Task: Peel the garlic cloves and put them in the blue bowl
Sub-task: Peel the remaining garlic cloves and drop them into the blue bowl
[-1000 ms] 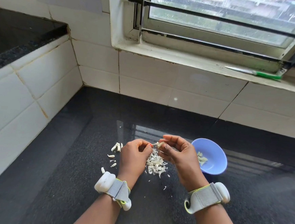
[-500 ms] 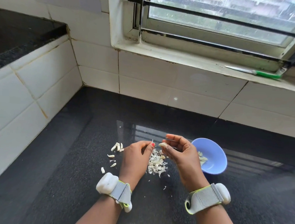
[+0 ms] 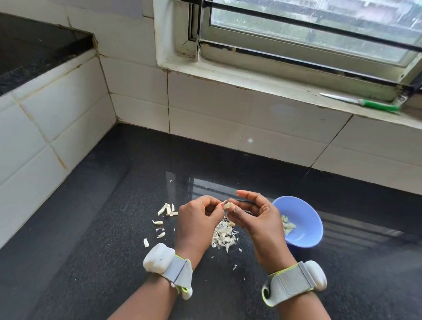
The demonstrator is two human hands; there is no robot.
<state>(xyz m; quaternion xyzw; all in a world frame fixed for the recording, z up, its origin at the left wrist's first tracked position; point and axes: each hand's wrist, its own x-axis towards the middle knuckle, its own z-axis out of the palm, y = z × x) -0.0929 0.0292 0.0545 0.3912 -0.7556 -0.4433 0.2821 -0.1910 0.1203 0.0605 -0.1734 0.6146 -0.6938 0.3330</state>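
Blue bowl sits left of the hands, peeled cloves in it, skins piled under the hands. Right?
Not quite. In the head view the blue bowl sits right of the hands, beside the right hand. Peeled cloves in it and skins beneath are correct.

We see a green-handled knife lying flat on the window sill. Below the sill, white wall tiles run down to our glossy black tabletop. Above the sill, black window bars cross the glass.

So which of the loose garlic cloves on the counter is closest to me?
The lone clove just left of the left wrist's white band; the other cloves lie farther back toward the wall.
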